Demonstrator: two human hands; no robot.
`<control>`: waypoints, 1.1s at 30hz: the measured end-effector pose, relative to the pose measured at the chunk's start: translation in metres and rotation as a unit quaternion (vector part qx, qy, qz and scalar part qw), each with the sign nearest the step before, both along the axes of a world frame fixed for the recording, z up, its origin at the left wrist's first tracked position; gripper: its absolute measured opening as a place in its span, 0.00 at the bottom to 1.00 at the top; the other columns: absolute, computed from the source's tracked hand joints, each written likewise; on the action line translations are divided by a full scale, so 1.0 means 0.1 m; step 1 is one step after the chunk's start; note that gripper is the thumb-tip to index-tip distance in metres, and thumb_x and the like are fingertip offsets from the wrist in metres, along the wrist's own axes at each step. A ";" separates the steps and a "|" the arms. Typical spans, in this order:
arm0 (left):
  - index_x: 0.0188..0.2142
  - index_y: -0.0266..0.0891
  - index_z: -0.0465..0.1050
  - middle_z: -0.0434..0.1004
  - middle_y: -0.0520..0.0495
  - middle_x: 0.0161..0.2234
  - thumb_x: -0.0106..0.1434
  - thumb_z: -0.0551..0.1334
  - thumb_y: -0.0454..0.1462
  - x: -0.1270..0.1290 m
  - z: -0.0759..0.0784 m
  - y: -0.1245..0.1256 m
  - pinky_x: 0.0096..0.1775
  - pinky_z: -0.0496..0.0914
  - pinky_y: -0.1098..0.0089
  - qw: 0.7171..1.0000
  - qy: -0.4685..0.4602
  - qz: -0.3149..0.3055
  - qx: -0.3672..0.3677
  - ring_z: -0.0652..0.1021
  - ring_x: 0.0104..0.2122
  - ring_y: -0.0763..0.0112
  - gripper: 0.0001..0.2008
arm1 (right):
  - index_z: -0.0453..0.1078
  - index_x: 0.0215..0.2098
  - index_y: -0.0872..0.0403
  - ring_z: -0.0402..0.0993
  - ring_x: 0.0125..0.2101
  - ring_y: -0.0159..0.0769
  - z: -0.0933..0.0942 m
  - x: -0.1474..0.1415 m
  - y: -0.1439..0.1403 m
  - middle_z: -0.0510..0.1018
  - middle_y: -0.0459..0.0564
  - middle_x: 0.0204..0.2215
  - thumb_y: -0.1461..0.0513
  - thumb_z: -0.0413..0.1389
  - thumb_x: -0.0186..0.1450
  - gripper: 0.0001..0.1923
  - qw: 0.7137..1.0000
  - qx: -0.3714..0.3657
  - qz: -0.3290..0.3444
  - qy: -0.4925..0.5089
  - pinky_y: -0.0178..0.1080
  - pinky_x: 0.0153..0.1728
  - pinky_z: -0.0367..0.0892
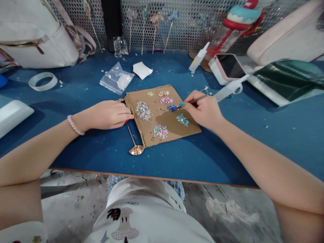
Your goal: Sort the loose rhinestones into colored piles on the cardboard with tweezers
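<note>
My right hand (205, 109) pinches a thin brush (197, 100), its tip at a small heap of blue sequins (172, 108). The heap lies on a square of brown cardboard (174, 130) with several other heaps: silver (143, 111), multicoloured (160, 131), teal (182, 119), pink (166, 100), pale gold (164, 93) and yellow-green (151, 94). At the cardboard's left edge, my left hand (111, 114) is closed over the middle of a gold stick with a fan-shaped end (136, 150). The hand hides part of that stick, and one fingertip touches the cardboard.
Behind the cardboard lie a plastic bag of flakes (118, 79) and a white scrap (142, 70). Glue bottles (199, 59), a pink-and-white device (226, 69) and a green pouch (291, 79) stand right. Tape (43, 81) lies left. Decorated sticks (155, 33) lean at the back.
</note>
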State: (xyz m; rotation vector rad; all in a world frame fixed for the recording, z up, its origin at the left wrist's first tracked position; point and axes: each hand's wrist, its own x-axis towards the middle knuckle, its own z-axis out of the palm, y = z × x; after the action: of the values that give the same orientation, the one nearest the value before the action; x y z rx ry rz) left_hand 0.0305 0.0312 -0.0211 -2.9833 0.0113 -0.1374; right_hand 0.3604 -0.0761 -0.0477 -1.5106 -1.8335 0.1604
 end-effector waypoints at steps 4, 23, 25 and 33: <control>0.51 0.40 0.75 0.81 0.41 0.44 0.72 0.50 0.37 -0.01 -0.01 0.00 0.44 0.71 0.67 1.000 0.001 0.008 -0.005 0.78 0.45 0.66 0.17 | 0.63 0.27 0.48 0.64 0.20 0.34 0.01 -0.01 -0.02 0.70 0.45 0.20 0.58 0.57 0.65 0.10 1.000 -0.008 -0.003 0.008 0.40 0.24 0.59; 0.52 0.41 0.75 0.80 0.41 0.46 0.72 0.50 0.38 -0.03 -0.02 0.02 0.46 0.70 0.67 0.999 0.001 0.013 -0.036 0.78 0.46 0.65 0.18 | 0.64 0.24 0.51 0.67 0.23 0.32 0.13 -0.62 -0.41 0.74 0.46 0.23 0.59 0.53 0.67 0.13 0.976 -0.086 0.200 0.019 0.36 0.26 0.60; 0.52 0.40 0.75 0.80 0.41 0.46 0.72 0.49 0.38 -0.03 -0.02 0.01 0.46 0.70 0.67 0.999 0.002 0.013 -0.031 0.78 0.46 0.65 0.18 | 0.63 0.24 0.51 0.67 0.23 0.32 0.13 -0.62 -0.41 0.74 0.46 0.22 0.59 0.53 0.67 0.13 0.976 -0.086 0.199 0.016 0.36 0.26 0.60; 0.52 0.40 0.75 0.80 0.42 0.45 0.72 0.49 0.38 -0.01 -0.01 0.00 0.46 0.70 0.67 1.000 0.005 0.011 -0.017 0.78 0.46 0.66 0.18 | 0.64 0.24 0.51 0.67 0.23 0.31 0.11 -0.62 -0.40 0.74 0.46 0.22 0.58 0.53 0.67 0.14 0.976 -0.089 0.198 0.020 0.36 0.25 0.58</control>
State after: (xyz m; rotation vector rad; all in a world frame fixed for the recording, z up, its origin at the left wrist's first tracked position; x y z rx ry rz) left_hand 0.0291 0.0312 -0.0218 -3.0171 -0.0234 -0.1219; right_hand 0.2979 -0.1158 -0.0371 -1.2273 -2.1140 0.5537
